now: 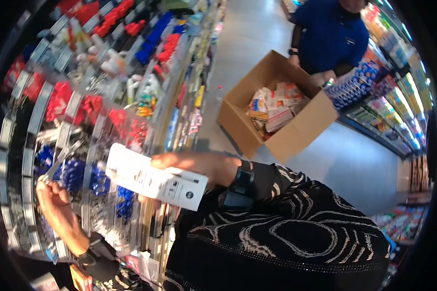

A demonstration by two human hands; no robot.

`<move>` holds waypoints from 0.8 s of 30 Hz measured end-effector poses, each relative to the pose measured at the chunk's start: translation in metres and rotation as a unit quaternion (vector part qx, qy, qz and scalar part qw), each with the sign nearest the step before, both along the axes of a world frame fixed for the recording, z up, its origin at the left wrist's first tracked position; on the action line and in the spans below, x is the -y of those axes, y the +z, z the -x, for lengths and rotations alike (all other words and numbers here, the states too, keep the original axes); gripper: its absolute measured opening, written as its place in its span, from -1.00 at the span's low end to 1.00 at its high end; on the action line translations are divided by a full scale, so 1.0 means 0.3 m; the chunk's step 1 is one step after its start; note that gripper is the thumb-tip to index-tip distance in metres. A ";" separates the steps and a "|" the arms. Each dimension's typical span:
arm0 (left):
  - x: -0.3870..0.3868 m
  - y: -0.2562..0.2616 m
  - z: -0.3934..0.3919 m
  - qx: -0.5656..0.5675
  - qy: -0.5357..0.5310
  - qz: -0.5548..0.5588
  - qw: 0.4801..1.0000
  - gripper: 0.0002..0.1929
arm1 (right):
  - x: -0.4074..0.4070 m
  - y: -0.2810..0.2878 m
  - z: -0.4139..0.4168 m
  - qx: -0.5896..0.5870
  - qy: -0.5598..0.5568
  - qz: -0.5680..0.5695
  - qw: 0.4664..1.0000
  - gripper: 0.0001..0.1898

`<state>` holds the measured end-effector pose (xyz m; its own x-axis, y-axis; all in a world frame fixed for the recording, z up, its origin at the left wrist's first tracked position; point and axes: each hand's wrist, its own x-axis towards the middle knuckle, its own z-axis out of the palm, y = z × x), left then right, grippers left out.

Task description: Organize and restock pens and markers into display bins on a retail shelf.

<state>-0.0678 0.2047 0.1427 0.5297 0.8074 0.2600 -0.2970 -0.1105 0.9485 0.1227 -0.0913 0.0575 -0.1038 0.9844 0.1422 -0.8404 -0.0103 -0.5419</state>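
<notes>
My left hand (pixel 56 205) is at the rack on the left. Its thumb and fingertips pinch the end of a thin pale strip (pixel 58 163), perhaps a display hook or its label holder; blur hides which. My right hand (pixel 193 165), nearer my body, grips a flat white printed package (pixel 156 178), with fingers along both long edges. Blue packaged items (pixel 73 174) hang behind and beside the two hands. Red items (pixel 60 100) hang farther up the rack, among rows of hooks with label holders (pixel 40 107).
An open cardboard box (pixel 300 136) with many small packages (pixel 276 105) stands in the aisle. Behind it is a person in a blue shirt (pixel 327 40), hands near the box's edge. Stocked, lit shelves (pixel 397 109) line the far side. Grey floor (pixel 353 163) shows between.
</notes>
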 end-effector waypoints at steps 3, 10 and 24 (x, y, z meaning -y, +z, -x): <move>0.145 -0.104 -0.018 -0.038 0.026 0.096 0.994 -0.90 | 0.009 0.081 -0.002 0.096 -0.113 0.185 0.971 -0.39; 0.445 -0.259 -0.021 0.087 -0.048 0.294 0.951 -0.85 | -0.199 0.005 -0.027 -0.072 -0.062 -0.003 0.995 -0.32; 0.499 -0.297 0.068 -0.036 -0.180 0.317 0.930 -0.76 | -0.205 0.083 -0.021 -0.082 -0.022 0.046 0.995 -0.31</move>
